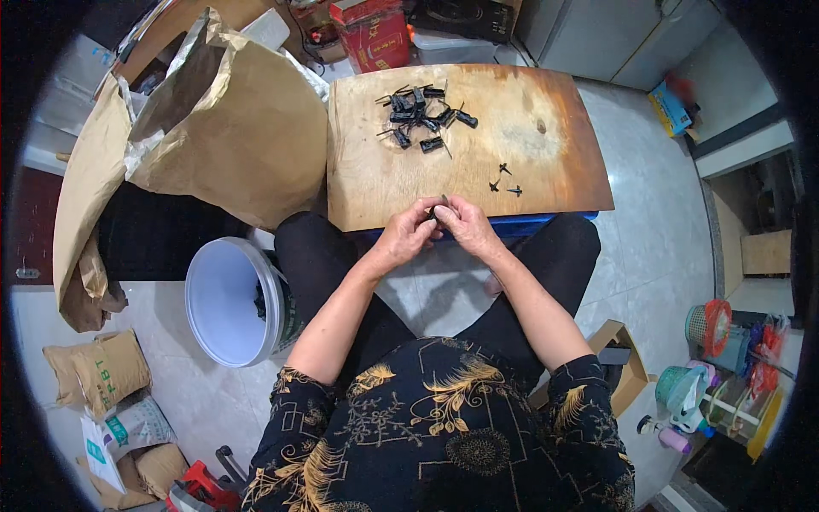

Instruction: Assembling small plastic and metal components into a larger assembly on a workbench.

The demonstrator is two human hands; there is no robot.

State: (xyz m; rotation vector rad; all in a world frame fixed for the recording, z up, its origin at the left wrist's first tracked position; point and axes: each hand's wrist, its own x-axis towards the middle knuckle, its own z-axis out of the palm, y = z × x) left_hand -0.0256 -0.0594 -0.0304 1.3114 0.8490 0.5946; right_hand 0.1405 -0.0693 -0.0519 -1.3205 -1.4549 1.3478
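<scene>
My left hand (406,233) and my right hand (468,229) meet at the near edge of a wooden board (375,171). Both are closed, fingertips together, on a small black part (433,213) that my fingers mostly hide; its exact kind does not show. Farther off on the board lies a pile of black plastic parts (418,107) with thin prongs sticking out. To the right of my hands, three small black pointed pieces (514,191) lie apart from one another.
A large brown paper sack (247,128) stands open left of the board. Beside my left leg, a white bucket (193,299) lies tipped with dark pieces inside. A cardboard box (633,384) is by my right side. Red boxes (374,38) stand behind the board.
</scene>
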